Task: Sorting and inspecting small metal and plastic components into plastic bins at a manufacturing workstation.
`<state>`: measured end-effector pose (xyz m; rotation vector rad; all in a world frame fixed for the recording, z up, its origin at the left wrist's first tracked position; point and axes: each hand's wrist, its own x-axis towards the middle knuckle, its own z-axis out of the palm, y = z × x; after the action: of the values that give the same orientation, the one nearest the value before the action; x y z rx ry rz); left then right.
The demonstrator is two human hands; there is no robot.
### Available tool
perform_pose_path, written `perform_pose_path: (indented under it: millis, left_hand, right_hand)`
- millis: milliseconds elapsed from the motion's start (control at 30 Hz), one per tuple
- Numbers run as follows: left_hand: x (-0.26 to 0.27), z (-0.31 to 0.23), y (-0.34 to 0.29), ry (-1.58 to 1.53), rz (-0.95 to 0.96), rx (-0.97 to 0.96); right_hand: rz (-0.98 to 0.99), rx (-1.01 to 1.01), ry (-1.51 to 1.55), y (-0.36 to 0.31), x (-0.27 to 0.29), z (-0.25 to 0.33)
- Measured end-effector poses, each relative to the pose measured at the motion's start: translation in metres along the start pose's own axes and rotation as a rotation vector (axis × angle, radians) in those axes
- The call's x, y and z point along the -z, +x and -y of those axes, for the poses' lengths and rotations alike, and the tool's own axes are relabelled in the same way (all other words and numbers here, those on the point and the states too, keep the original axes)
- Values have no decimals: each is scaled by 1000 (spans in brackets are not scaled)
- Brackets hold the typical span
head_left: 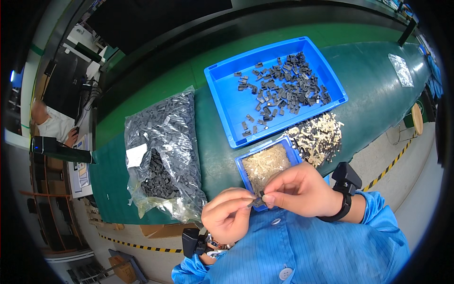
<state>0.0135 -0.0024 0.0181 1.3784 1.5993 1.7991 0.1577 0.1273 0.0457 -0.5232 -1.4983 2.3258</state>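
Observation:
My left hand (228,214) pinches a small black plastic part (257,201) between thumb and fingers. My right hand (299,191) has its fingertips closed on the same part from the other side, just past the front of a small blue bin (242,171). Pale beige little pieces (265,163) fill that bin. Whether the hands hold one part or two joined ones is too small to tell. Behind the bin stands a large blue tray (227,111) with many black parts (288,83) scattered in it, mostly to its right side.
Left on the green table (215,161) lies a big clear plastic bag (163,137) full of black parts, torn at its front. A heap of mixed beige and black pieces (319,137) lies right of the bin. A small clear bag (401,71) lies far right. Another person (54,124) is at far left.

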Motion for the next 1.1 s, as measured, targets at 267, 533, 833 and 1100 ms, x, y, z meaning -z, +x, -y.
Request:
perform_pose_path:
  millis: [267, 533, 833, 1100]
  left_hand:
    - [-3, 13, -8, -205, -61, -93]
    - [-7, 14, -11, -251, -89, -72]
    - [-8, -4, -7, -11, -77, 13]
    - [-10, -9, 1, 220, -43, 82]
  right_hand:
    - [87, -339, 593, 4, -1, -10]
    - [80, 153, 54, 8, -2, -7]
    - [169, 449, -681, 7, 2, 12]
    - [65, 551, -986, 17, -5, 2]
